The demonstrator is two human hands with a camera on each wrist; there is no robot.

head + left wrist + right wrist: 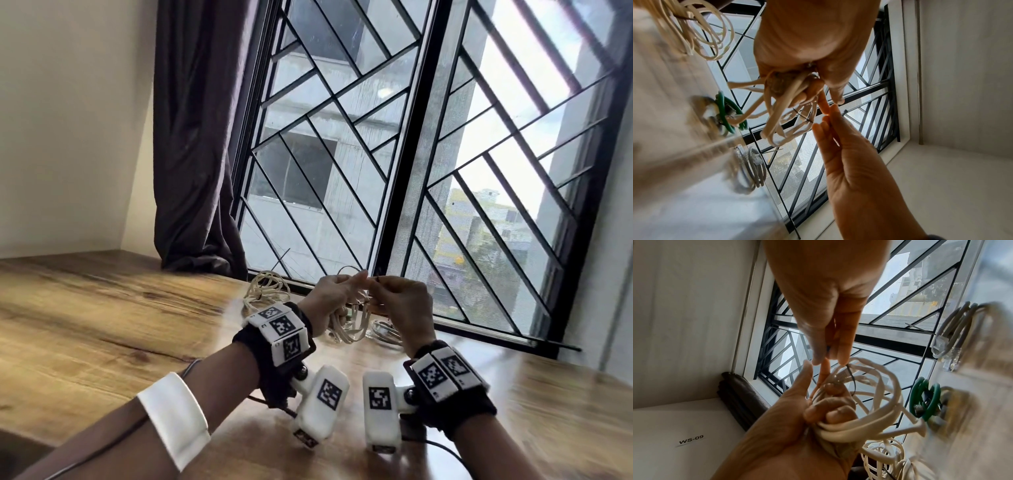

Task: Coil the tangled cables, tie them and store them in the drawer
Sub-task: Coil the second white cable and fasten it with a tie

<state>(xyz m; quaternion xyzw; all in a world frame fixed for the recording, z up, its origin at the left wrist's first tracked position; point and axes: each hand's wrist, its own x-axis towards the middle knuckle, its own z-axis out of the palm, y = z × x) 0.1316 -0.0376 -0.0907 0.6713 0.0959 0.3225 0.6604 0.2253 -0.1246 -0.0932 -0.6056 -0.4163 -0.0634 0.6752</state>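
Observation:
Above the wooden table [102, 325], my left hand [346, 284] grips a coil of flat cream cable [349, 327] that hangs below it. In the right wrist view its fingers [830, 413] curl round the bundled loops of that cream cable [875, 408]. My right hand [380, 284] meets the left hand's fingertips and pinches a thin black cable tie [851, 378] that runs down to the coil. The left wrist view shows the black tie [802, 116] crossing the loops [781, 113]. No drawer is in view.
Another cream coil [265, 289], tied, lies near the window sill. A green coil [925, 395] and a grey coil [953, 331] lie on the table to the right. A dark curtain [191, 137] hangs at the left of the barred window.

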